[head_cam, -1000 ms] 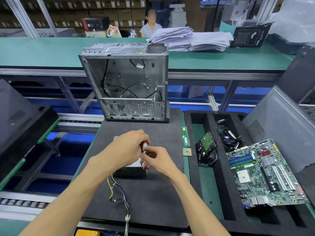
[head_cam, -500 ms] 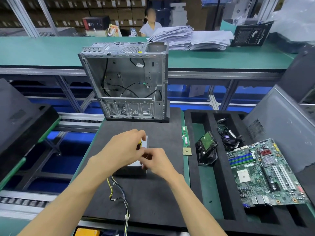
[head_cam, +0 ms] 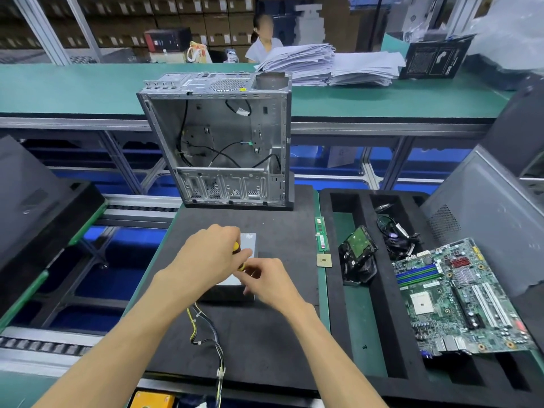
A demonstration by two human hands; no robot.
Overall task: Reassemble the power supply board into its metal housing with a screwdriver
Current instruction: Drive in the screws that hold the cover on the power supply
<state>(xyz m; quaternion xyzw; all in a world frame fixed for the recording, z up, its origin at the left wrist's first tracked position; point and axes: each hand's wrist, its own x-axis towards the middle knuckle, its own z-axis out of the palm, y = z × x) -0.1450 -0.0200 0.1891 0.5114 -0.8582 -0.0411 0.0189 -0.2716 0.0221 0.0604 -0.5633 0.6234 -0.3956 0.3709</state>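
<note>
Near the middle of the dark foam-topped desk (head_cam: pixel 265 343): grey metal power supply box (head_cam: pixel 248 245) under both hands. Behind it, upright: open silver metal computer case (head_cam: pixel 219 136). Right of it: black foam compartment tray (head_cam: pixel 379 319), with green motherboard (head_cam: pixel 453 298) lying across its right side.

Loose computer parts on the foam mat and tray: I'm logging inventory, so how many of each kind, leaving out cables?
RAM sticks: 2
Processor chip: 1
Hard drive: 1
Motherboard: 1
Power supply housing: 1
Computer case: 1
Total: 7
</note>
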